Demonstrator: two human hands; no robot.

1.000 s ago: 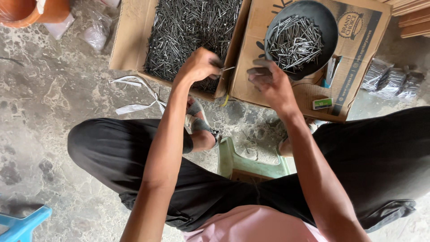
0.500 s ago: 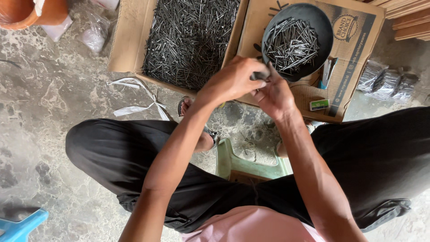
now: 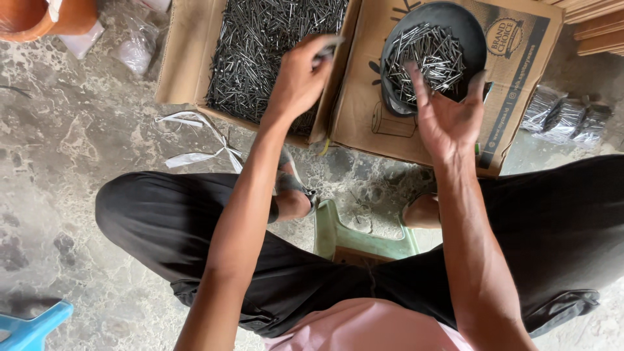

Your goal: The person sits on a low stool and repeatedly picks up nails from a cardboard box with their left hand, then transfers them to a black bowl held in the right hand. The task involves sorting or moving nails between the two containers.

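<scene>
Steel nails (image 3: 273, 45) are lying loose in an open cardboard box (image 3: 185, 58) on the floor, w/ more piled in a dark round bowl (image 3: 455, 26) sitting on a 2nd box just beside it. Left hand (image 3: 300, 75) is hovering over the box, fingers (image 3: 318, 49) pinching a few nails; right hand (image 3: 448, 114) is hanging open by the bowl, fingers spread wide, holding nothing. Nails are looking stiff, slick, sharp-tipped, prob. best gripped mid-shank in small bunches.

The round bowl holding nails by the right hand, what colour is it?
Black, or very dark grey: the round bowl shows best in the head view.
</scene>
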